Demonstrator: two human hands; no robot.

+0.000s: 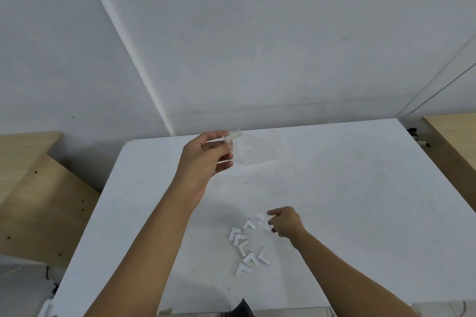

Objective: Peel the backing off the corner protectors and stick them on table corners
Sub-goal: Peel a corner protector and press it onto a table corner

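1. Plainly, in the head view, the left hand (203, 159) is raised over the far part of the table (347, 201). Its fingers (219, 147) are pinched on a clear corner protector (233, 135).
2. The protector sticks out of the pinch to the right, its visible length lying roughly along the far edge. It appears to be held in the air, touching nothing else.
3. The far-left corner (127, 142) of the table lies to the left of those fingers, on the side away from the protector's free end. The far-right corner (396, 119) is well apart from them. I judge the left corner the nearer target, and the piece would need turning so its inner angle faces it.
4. Whether any backing is still on the clear piece is too small to tell.
5. The right hand (287, 222) is low, near the middle of the table, with its fingers loosely curled at the edge of a scatter of white L-shaped pieces (244, 242). One piece sits right at the fingertips, but I cannot tell whether it is gripped or only touched.
6. A clear plastic tray (260, 149) lies flat near the far edge, just right of the raised hand.
7. The table is white and faintly scuffed. Behind it a white wall (257, 46) meets another wall in a corner, and wooden furniture (38, 201) stands to either side.
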